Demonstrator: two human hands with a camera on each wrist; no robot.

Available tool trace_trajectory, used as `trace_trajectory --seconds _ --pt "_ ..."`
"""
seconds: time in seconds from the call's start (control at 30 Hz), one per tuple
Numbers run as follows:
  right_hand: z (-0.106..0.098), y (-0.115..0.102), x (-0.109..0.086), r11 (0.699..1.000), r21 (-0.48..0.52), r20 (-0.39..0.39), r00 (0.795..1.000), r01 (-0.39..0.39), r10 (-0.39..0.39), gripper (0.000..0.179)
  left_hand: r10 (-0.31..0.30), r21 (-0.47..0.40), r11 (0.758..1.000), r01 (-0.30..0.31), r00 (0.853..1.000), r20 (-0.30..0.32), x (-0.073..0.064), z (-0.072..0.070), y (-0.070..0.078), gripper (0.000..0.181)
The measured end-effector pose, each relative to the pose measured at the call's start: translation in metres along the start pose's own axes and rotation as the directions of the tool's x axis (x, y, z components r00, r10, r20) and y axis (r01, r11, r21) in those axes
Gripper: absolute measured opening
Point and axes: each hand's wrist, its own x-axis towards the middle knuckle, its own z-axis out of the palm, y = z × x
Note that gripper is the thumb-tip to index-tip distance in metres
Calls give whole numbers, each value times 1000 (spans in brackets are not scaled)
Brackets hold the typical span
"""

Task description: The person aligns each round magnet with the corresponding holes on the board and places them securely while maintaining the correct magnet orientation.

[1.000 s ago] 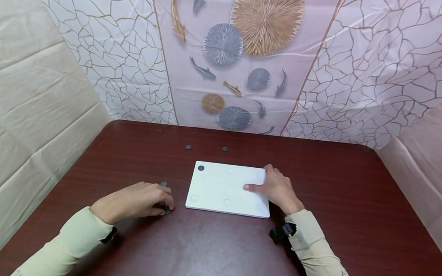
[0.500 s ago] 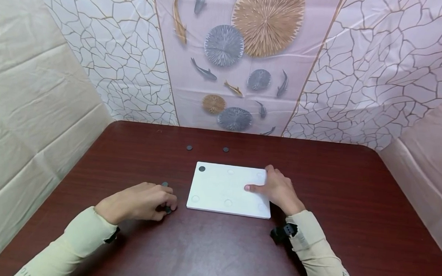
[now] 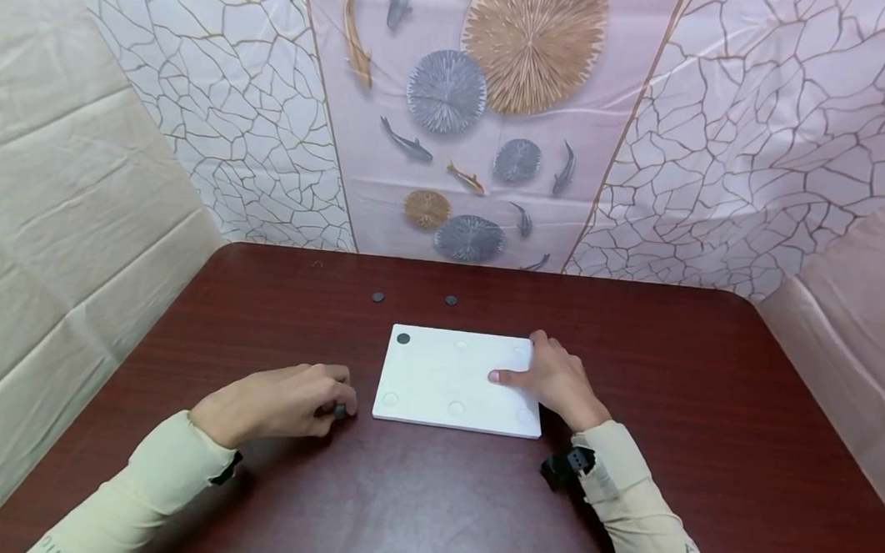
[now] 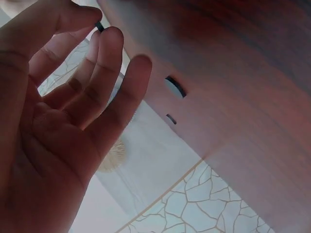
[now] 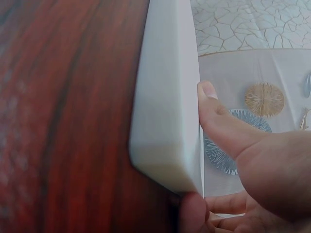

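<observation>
My left hand (image 3: 282, 400) pinches a small dark disc (image 3: 340, 411) between thumb and fingertips, just left of the white board. In the left wrist view that disc (image 4: 99, 26) shows edge-on at the thumb tip, the other fingers loosely bent. The white rectangular board (image 3: 437, 376) lies flat, with shallow round recesses; a dark disc (image 3: 403, 339) sits in its far left one. My right hand (image 3: 557, 381) grips the board's right end, thumb on the top face. In the right wrist view the thumb (image 5: 216, 111) presses the board (image 5: 163, 97) and fingertips are at its edge.
Two dark discs, a left one (image 3: 378, 297) and a right one (image 3: 451, 300), lie on the brown table (image 3: 430, 510) behind the board. The left wrist view shows a nearer disc (image 4: 175, 87) on the table. A patterned cloth (image 3: 517, 197) hangs at the table's back edge.
The pinched disc has tilted and come up slightly at my left fingertips. The disc behind those fingers is now hidden in the head view. My right hand and the board stay put.
</observation>
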Motion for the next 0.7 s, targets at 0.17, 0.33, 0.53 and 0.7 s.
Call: trace_trajectory --seconds 0.17,0.33,0.53,0.7 --pt "1 0 0 1000 1 -1 1000 -5 5 98 10 -33 999 -11 1000 -26 6 -5 2 23" --pt "4 1 -1 1000 3 13 1000 -6 6 99 13 -6 1000 -13 999 -45 8 -8 6 23" --pt "1 1 1 1000 2 -1 1000 10 -10 99 -11 37 999 14 996 -83 16 -14 10 29" --pt "2 2 1 1000 11 7 1000 0 0 100 2 27 1000 0 996 -84 22 -18 11 29"
